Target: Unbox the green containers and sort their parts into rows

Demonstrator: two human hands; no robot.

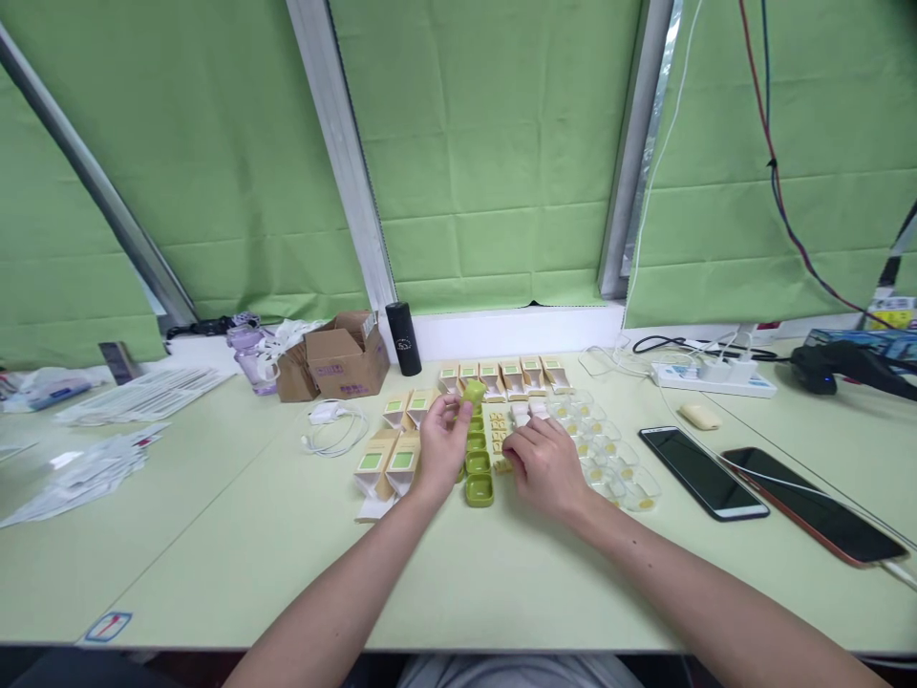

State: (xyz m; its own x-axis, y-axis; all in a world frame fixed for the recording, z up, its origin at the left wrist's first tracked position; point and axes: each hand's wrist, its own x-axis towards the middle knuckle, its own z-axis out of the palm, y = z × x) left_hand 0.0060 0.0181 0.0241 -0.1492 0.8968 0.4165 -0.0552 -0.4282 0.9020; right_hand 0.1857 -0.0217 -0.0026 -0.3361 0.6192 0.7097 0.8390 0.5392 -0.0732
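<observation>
My left hand [442,441] is closed on a small light-green square case [474,390], held up between thumb and fingers. Below it runs a column of open olive-green square cases [479,490] on the table. My right hand [545,461] is bent down over a strip of small yellow pieces [499,420], fingertips pressed together at its right edge. Whether a piece is between them is hidden. Clear plastic shells with yellow dots [640,489] lie just right of that hand. Small white pieces [528,412] sit behind it.
Opened cream cartons with green windows [402,459] stand left and behind. Farther back are a brown cardboard box [349,358] and a black cylinder [404,339]. Two phones [702,473], a power strip [716,376] and cables lie right; papers [86,468] lie left.
</observation>
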